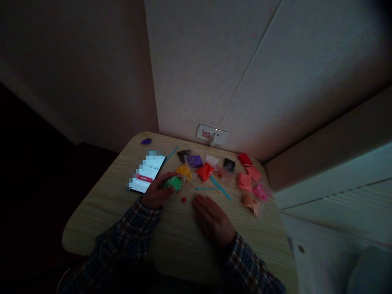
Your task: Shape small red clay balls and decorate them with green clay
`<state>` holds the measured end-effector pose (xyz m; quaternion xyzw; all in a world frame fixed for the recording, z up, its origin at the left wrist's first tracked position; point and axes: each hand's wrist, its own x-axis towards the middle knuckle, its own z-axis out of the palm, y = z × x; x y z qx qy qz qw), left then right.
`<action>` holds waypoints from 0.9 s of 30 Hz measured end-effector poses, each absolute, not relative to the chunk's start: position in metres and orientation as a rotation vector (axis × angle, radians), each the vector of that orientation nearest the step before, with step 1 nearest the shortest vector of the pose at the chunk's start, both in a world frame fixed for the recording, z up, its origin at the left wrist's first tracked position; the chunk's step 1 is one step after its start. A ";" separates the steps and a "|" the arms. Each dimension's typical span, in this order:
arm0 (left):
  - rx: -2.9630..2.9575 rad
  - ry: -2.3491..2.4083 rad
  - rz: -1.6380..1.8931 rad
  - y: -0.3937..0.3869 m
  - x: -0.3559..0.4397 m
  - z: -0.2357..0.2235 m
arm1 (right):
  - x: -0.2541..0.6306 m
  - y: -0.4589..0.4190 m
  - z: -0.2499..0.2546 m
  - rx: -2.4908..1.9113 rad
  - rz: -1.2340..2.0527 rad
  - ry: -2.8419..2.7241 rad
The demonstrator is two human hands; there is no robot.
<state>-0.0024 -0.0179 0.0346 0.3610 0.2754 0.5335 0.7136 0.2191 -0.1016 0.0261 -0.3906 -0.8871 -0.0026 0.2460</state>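
My left hand (157,192) is closed around a clear bag of green modelling clay (174,184), above the left-middle part of the table. My right hand (212,218) lies on the tabletop with its fingers stretched out and close together; whatever may be under the palm is hidden. Between the two hands sits a small red ball (184,199). Just beyond my right fingertips lie a thin blue modelling tool (210,188) and a wider blue tool (221,188). A yellow clay packet (183,171) rests right behind the green one.
A lit phone (148,173) lies left of my left hand. Purple (195,161), red (205,172), black (229,164), salmon (245,181) and pink (260,191) packets spread across the back and right. A purple piece (146,141) sits at the far left corner. The wall socket (212,134) holds a plug.
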 end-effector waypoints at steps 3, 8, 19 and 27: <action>0.795 0.606 1.187 -0.018 -0.002 0.035 | 0.224 -0.103 0.027 -1.053 0.014 -2.436; 0.790 0.612 1.185 -0.019 -0.002 0.036 | 0.220 -0.103 0.025 -1.027 0.088 -2.484; 0.756 0.593 1.145 -0.017 -0.004 0.033 | 0.219 -0.105 0.022 -1.073 -0.022 -2.429; 0.740 0.580 1.152 -0.015 -0.006 0.030 | 0.216 -0.106 0.024 -1.003 0.028 -2.512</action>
